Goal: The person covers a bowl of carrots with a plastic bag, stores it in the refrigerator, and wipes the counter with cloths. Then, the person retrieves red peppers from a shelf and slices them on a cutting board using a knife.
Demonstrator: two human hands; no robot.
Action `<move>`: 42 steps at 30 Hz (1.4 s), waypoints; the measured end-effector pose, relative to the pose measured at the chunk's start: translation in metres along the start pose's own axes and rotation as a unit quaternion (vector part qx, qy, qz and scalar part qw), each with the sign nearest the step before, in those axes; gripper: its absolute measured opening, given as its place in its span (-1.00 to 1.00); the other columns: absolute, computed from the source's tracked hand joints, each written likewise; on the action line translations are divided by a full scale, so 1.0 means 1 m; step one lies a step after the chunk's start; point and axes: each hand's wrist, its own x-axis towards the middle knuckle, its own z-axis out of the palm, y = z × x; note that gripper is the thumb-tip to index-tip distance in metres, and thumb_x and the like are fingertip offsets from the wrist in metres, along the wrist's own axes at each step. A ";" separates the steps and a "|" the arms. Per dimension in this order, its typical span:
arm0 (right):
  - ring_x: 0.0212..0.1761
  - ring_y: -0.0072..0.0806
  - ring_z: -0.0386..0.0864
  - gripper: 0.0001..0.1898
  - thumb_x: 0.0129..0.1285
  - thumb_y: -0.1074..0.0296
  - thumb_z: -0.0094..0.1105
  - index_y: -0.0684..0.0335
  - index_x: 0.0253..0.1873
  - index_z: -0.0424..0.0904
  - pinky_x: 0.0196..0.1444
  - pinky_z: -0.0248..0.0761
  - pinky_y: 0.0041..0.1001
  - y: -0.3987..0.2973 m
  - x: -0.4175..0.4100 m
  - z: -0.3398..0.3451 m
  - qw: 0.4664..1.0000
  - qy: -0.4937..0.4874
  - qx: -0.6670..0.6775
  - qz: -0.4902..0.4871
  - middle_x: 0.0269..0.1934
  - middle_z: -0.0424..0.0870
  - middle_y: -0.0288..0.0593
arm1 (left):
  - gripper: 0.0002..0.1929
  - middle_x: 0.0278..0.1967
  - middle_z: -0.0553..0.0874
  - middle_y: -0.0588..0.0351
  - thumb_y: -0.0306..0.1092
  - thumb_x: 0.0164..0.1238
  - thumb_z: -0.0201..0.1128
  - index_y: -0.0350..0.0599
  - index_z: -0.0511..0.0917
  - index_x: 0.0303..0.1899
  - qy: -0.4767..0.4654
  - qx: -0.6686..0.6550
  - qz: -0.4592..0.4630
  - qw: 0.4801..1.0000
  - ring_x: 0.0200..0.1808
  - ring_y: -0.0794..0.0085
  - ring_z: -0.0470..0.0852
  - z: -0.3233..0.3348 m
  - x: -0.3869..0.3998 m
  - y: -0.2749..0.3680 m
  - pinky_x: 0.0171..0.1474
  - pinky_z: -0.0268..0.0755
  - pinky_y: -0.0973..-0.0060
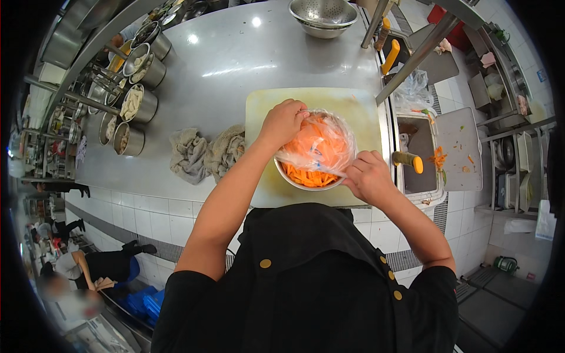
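A round metal bowl [309, 187] of cut orange strips, which look like carrot [311, 178], rests on a pale yellow-green cutting board [265, 194]. Clear plastic film or a bag [324, 141] lies over most of the bowl, leaving strips bare on the side nearest me. My left hand [284, 121] grips the plastic at the bowl's far left rim. At the near right rim, my right hand [368, 176] pinches a stretched edge of the plastic between thumb and fingers.
Two crumpled grey cloths [190, 154] lie left of the board. Metal pots [141, 103] with food stand further left. Stacked colanders [324, 17] sit at the back. On the right are an open bin [415, 176], a yellow-ended handle [408, 161] and a metal post [415, 57]. People are at lower left.
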 end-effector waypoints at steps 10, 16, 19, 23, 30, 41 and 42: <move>-0.34 -0.29 0.49 -0.57 -0.23 0.12 0.48 0.25 -0.32 0.49 -0.30 0.34 -0.36 -0.037 -0.020 0.042 0.955 0.243 0.055 0.161 -0.35 0.58 -0.18 | -0.82 -0.42 0.64 0.00 -0.38 0.24 0.19 -0.32 0.56 -0.25 0.033 -0.038 -0.041 0.998 -0.49 0.39 0.61 0.006 -0.005 -0.006 -0.36 0.43 0.49; -0.39 -0.27 0.57 -0.64 -0.18 0.25 0.46 0.29 -0.33 0.51 -0.38 0.45 -0.42 -0.051 -0.020 0.050 0.935 0.274 0.112 0.196 -0.32 0.60 -0.14 | -0.83 -0.56 0.65 0.09 -0.36 0.22 0.23 -0.31 0.59 -0.31 0.060 -0.053 -0.077 0.994 -0.56 0.53 0.56 0.008 -0.008 -0.008 -0.42 0.40 0.56; -0.40 -0.26 0.59 -0.69 -0.15 0.31 0.44 0.29 -0.33 0.52 -0.39 0.47 -0.43 -0.052 -0.024 0.054 0.936 0.276 0.104 0.193 -0.31 0.60 -0.13 | -0.82 -0.58 0.66 0.13 -0.35 0.21 0.26 -0.30 0.61 -0.34 0.084 -0.065 -0.111 0.988 -0.57 0.59 0.56 0.008 -0.014 0.000 -0.45 0.39 0.61; -0.41 -0.27 0.60 -0.71 -0.14 0.33 0.43 0.29 -0.33 0.52 -0.41 0.48 -0.43 -0.057 -0.025 0.056 0.925 0.302 0.106 0.204 -0.31 0.60 -0.12 | -0.82 -0.58 0.66 0.15 -0.34 0.20 0.28 -0.31 0.60 -0.35 0.105 -0.131 -0.164 0.972 -0.57 0.61 0.56 0.004 -0.019 0.015 -0.45 0.39 0.63; -0.40 -0.28 0.60 -0.65 -0.17 0.24 0.49 0.26 -0.34 0.53 -0.38 0.50 -0.44 -0.059 -0.028 0.042 0.933 0.281 0.117 0.190 -0.33 0.61 -0.12 | -0.86 -0.54 0.59 0.17 -0.38 0.19 0.28 -0.26 0.56 -0.42 0.197 -0.152 -0.073 0.966 -0.52 0.47 0.52 -0.005 -0.036 0.003 -0.41 0.39 0.57; -0.42 -0.35 0.53 -0.65 -0.22 0.25 0.52 0.25 -0.37 0.53 -0.44 0.42 -0.48 -0.057 -0.032 0.071 0.903 0.363 0.160 0.163 -0.36 0.58 -0.18 | -0.47 -0.02 0.53 0.04 -0.32 -0.08 0.39 -0.17 0.48 0.02 -0.179 0.122 0.288 0.933 -0.03 0.15 0.53 -0.037 -0.099 0.058 0.00 0.42 0.32; -0.43 -0.35 0.51 -0.66 -0.23 0.26 0.52 0.24 -0.38 0.53 -0.44 0.40 -0.48 -0.056 -0.031 0.068 0.908 0.355 0.148 0.165 -0.34 0.59 -0.18 | -0.48 -0.04 0.53 0.04 -0.32 -0.09 0.39 -0.18 0.48 0.00 -0.200 0.126 0.282 0.930 -0.04 0.15 0.52 -0.041 -0.093 0.063 0.02 0.40 0.30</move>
